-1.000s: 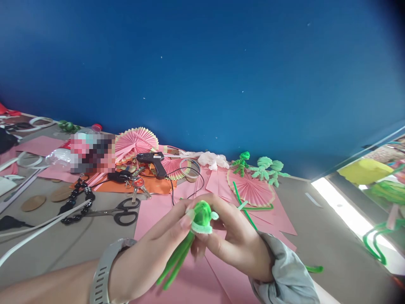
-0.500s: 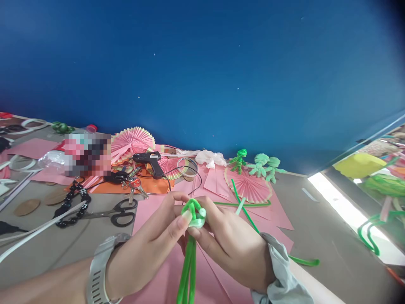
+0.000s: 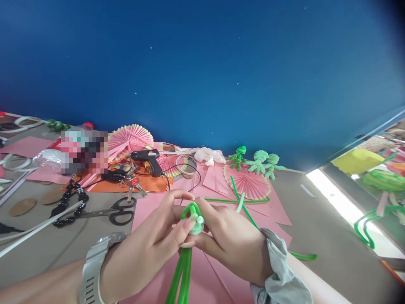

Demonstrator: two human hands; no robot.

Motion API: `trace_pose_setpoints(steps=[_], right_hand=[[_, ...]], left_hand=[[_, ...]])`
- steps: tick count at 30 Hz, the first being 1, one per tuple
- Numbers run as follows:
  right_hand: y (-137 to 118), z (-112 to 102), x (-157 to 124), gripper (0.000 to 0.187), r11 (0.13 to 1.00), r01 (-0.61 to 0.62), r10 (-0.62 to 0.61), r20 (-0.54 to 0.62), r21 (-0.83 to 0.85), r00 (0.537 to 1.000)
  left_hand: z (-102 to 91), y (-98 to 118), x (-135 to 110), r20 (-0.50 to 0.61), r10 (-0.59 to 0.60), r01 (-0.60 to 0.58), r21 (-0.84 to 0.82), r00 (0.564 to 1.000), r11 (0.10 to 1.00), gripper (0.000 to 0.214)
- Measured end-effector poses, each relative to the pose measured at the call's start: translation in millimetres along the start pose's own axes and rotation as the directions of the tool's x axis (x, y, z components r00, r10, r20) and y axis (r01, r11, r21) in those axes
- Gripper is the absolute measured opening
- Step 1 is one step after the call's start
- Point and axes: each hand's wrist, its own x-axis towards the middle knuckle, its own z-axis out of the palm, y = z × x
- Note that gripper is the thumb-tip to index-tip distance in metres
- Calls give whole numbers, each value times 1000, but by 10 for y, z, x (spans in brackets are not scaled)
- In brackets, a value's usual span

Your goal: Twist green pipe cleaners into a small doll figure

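Both my hands meet over pink paper sheets (image 3: 221, 274) and grip one green pipe-cleaner piece (image 3: 191, 217). Its top is a dark green loop with a pale green coil wound round it; several green stems (image 3: 180, 278) hang down from it toward me. My left hand (image 3: 148, 249), with a grey watch on the wrist, pinches the coil with thumb and fingers. My right hand (image 3: 230, 242), in a grey sleeve, closes its fingers on the same coil from the right.
Behind my hands lie black scissors (image 3: 122, 211), keys (image 3: 134, 185), a black glue gun (image 3: 148, 158), a bead chain (image 3: 68, 202), pink folded paper fans (image 3: 248, 183), loose green pipe cleaners (image 3: 240, 202) and small green pipe-cleaner figures (image 3: 259, 162). A blue wall stands behind the table.
The green stems swung from slanting left to hanging straight down. The wide green head tightened into a narrow loop with the pale coil at its base. Both hands kept their grip.
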Motion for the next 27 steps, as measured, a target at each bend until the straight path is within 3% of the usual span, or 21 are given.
trace_pose_setpoints(steps=[5,8,11,18,24,27], right_hand=[[19,9,1,23,973,9,3,-52,232,999],[37,63,-9,24,918,58,0,-147,393,989],[18,115,-17,23,891,69,41,-230,450,972],[-56,197,7,28,916,114,44,-381,384,924],[-32,230,0,29,960,154,-36,-443,234,896],[-30,249,0,40,969,174,-68,-491,174,869]], left_hand=[[-30,-29,-4,26,97,-99,69,995,993,36],[-32,-30,-4,-26,144,-140,114,989,984,37],[-26,-28,-6,-76,169,-156,153,983,976,35],[10,3,-49,-153,219,-181,232,964,956,34],[6,2,-54,-146,236,-203,210,961,956,35],[5,-12,-50,-175,214,-189,148,961,971,31]])
